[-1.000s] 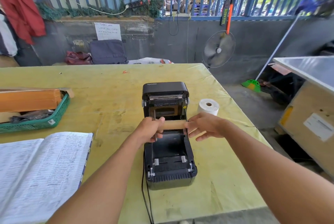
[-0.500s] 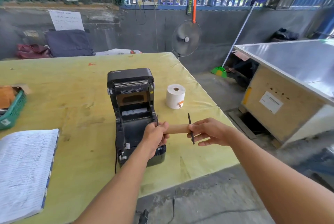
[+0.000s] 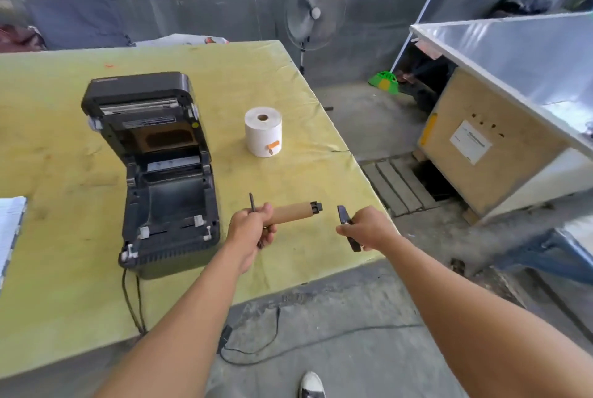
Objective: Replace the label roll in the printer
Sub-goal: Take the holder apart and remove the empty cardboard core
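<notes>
The black label printer (image 3: pixel 160 173) stands on the yellow table (image 3: pixel 48 253) with its lid up and its roll bay bare. A full white label roll (image 3: pixel 263 131) stands upright to its right. My left hand (image 3: pixel 253 230) grips an empty brown cardboard core (image 3: pixel 292 213) on a black spindle, whose black end sticks out to the right and whose left end carries a black flange. My right hand (image 3: pixel 365 230) holds a separate black flange piece (image 3: pixel 345 216), a little apart from the spindle's end. Both hands are over the table's right front corner.
A notebook (image 3: pixel 9 230) lies at the left edge. The printer's cables (image 3: pixel 134 304) run off the table front to the floor. A standing fan (image 3: pixel 314 9) is behind the table. A wooden crate (image 3: pixel 481 144) sits on the right, and my shoe (image 3: pixel 311 385) is below.
I lifted the empty core on its spindle out of the printer and carried it to the right. My right hand has pulled the black flange off the spindle's right end.
</notes>
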`<state>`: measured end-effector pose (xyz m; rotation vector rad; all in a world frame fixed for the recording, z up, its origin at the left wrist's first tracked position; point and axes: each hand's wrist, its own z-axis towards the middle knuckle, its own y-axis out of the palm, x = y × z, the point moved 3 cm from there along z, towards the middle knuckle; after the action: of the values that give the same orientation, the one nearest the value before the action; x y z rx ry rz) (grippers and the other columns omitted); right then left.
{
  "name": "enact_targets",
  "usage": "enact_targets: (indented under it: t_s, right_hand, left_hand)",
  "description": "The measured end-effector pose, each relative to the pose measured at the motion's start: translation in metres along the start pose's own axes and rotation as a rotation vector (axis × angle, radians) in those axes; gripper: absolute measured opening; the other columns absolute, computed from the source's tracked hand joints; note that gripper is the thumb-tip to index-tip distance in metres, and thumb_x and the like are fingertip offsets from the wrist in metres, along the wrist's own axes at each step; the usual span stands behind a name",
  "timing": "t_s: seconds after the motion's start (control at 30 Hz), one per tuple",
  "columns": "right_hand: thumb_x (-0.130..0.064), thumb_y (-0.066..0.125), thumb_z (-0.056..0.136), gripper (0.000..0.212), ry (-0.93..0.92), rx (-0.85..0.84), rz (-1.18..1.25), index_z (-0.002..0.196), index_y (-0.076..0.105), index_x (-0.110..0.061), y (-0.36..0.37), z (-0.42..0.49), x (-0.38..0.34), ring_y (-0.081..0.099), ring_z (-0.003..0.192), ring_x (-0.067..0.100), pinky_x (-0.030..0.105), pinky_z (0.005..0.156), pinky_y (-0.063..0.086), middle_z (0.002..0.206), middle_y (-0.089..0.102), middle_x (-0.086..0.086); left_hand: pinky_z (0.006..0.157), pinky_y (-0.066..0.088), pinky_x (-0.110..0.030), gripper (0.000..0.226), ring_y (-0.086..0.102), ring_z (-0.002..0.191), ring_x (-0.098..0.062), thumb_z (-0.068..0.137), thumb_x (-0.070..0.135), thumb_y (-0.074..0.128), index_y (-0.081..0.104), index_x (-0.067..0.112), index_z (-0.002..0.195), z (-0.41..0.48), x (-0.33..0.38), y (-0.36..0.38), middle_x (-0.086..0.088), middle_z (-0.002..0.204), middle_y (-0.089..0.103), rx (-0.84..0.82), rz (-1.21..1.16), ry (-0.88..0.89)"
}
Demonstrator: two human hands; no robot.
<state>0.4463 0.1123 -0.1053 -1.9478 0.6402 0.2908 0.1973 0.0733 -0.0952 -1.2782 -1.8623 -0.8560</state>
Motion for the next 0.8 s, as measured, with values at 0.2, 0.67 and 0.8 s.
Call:
enact_targets:
  t_s: [0.2,0.67,0.8]
  right_hand:
    - [-0.035,0.071,0.084,0.035,-0.005,0.065,-0.125,0.070,0.048,-0.012,0.013,0.020,0.009,0.053,0.049,0.015,0.026,0.041,0.030,0.061,0.055,0.002]
    - [-0.042,0.061,0.094,0.035,-0.001,0.109,0.020,0.086,0.051,-0.009,0.009,0.038,-0.002,0.054,0.058,0.021,0.030,0.050,0.046,0.078,0.057,0.008]
    - [-0.049,0.071,0.087,0.045,0.051,-0.240,0.689,0.096,0.069,-0.005,0.010,0.031,-0.023,0.059,0.066,0.018,0.031,0.060,0.052,0.079,0.066,0.006]
  left_hand:
    - [0.052,0.043,-0.028,0.015,0.053,0.052,-0.015,0.095,0.019,0.062,0.058,0.004,0.096,0.005,-0.022,0.010,-0.008,0.064,0.058,0.068,0.004,-0.065]
    - [0.054,0.044,-0.027,0.018,0.053,0.057,-0.015,0.095,0.017,0.061,0.057,0.002,0.103,0.015,-0.024,0.006,-0.010,0.072,0.057,0.070,-0.055,-0.112]
    - [0.054,0.044,-0.027,0.014,0.052,0.056,-0.015,0.095,0.017,0.062,0.058,0.004,0.097,0.018,-0.019,0.010,-0.009,0.071,0.057,0.073,-0.076,-0.109]
